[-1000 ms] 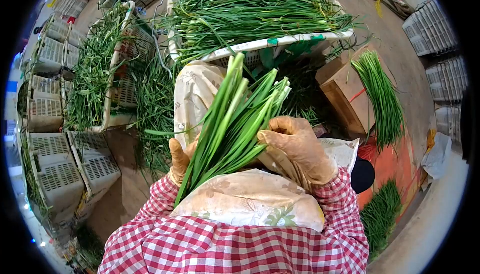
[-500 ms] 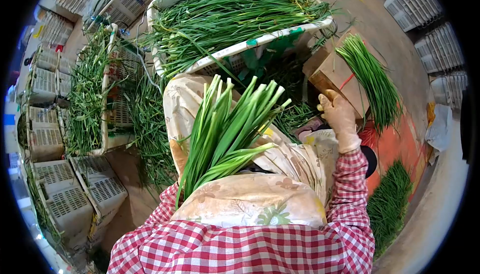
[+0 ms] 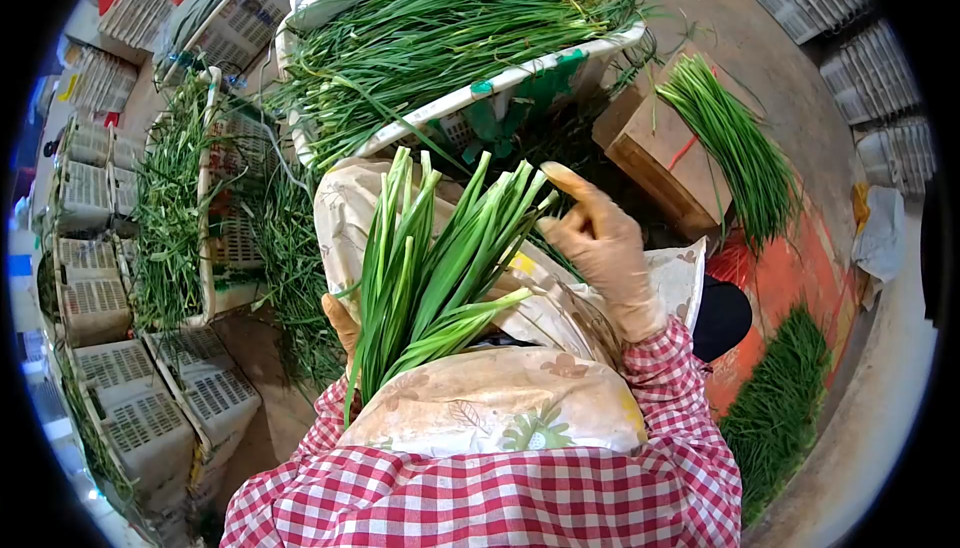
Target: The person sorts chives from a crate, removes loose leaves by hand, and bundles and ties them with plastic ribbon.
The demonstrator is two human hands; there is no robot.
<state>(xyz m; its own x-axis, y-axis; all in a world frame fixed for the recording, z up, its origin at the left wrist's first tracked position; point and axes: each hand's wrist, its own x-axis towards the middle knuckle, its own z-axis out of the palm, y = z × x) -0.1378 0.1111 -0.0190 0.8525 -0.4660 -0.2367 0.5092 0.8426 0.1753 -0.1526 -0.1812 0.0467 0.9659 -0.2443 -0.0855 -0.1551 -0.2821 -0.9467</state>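
Observation:
A bunch of garlic chives (image 3: 440, 268) stands slanted over my lap, pale stem ends pointing up and away from me. My left hand (image 3: 341, 324) is closed around its left side; most of the fingers are hidden behind the leaves. At the upper right of the bunch is my gloved right hand (image 3: 610, 260), forefinger stretched out and thumb apart from it. Its fingertips are close to the stem ends; whether they touch them I cannot tell. A stained, flower-patterned apron (image 3: 490, 398) covers my lap.
Ahead is a large white crate (image 3: 420, 128) heaped with chives. A tied chive bundle (image 3: 725, 138) lies across a wooden box (image 3: 660, 163) to the right. More chives (image 3: 780, 408) rest on red sheeting (image 3: 730, 343). Crates with loose leaves (image 3: 170, 218) line the left.
My right hand has moved left from beside the wooden box to the stem ends of the bunch, with its forefinger extending. The bunch stays over my lap in my left hand.

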